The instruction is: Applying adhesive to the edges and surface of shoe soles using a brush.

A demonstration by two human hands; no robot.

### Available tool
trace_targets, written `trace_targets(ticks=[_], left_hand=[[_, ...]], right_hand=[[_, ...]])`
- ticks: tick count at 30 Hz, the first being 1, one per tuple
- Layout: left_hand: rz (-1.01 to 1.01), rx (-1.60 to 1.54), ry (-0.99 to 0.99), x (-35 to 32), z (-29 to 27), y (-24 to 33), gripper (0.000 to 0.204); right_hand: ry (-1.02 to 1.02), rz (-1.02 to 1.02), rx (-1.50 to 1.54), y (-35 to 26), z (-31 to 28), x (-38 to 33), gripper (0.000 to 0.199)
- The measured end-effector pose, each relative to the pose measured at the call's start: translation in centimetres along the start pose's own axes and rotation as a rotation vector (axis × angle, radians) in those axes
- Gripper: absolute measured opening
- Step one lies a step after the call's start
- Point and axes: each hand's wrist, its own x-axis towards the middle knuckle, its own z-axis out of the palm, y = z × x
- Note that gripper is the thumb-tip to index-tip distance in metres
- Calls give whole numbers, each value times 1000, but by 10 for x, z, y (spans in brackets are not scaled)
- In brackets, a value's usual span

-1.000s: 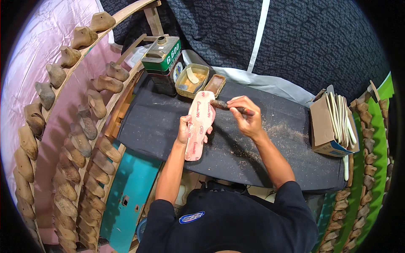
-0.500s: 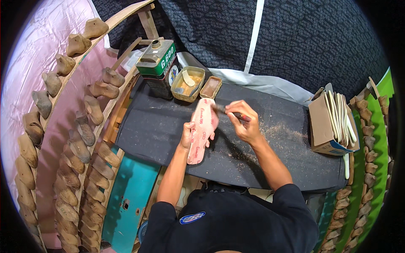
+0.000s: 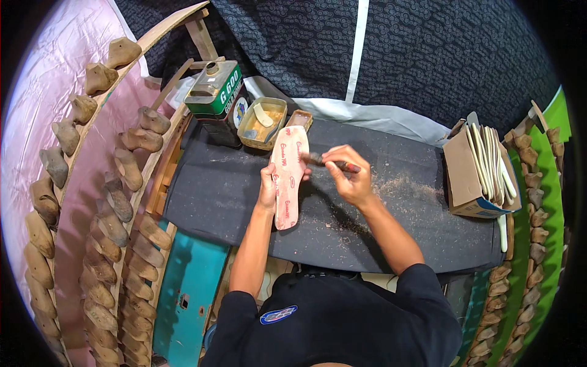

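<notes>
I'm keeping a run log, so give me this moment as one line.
left grip: holding pale sole-shaped piece; right grip: holding brush, tip at piece's right edge, contact unclear; beyond: metal can, yellowish tub

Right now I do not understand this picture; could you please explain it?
No machine is here: these are a person's own bare hands. The round, bent picture comes from a wide camera on that person's head, looking down. The left hand holds a pale, sole-shaped piece with red print; the right hand holds a brush-like tool close to its edge. On the dark-covered table are a metal can, an open tub, a smaller tub, loose crumbs and a carton of pale strips.
</notes>
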Motion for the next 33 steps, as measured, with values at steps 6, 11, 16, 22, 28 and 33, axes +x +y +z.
trace_targets(ticks=[6, 11, 16, 22, 28, 33], left_hand=[[-24, -92, 45, 0, -8, -4, 70], [-59, -172, -6, 1, 25, 3, 72], [24, -218, -11, 8, 12, 7, 82], [-2, -273, -15, 4, 2, 3, 79], [76, -34, 164, 5, 21, 6, 81], [79, -190, 161, 6, -4, 14, 80]], right_hand=[[-71, -23, 37, 0, 9, -9, 6], [81, -50, -61, 3, 1, 16, 6], [12, -45, 18, -12, 26, -11, 9], [-23, -4, 89, -11, 18, -10, 7], [3, -55, -47, -13, 20, 15, 4], [-136, -88, 45, -24, 34, -30, 6]])
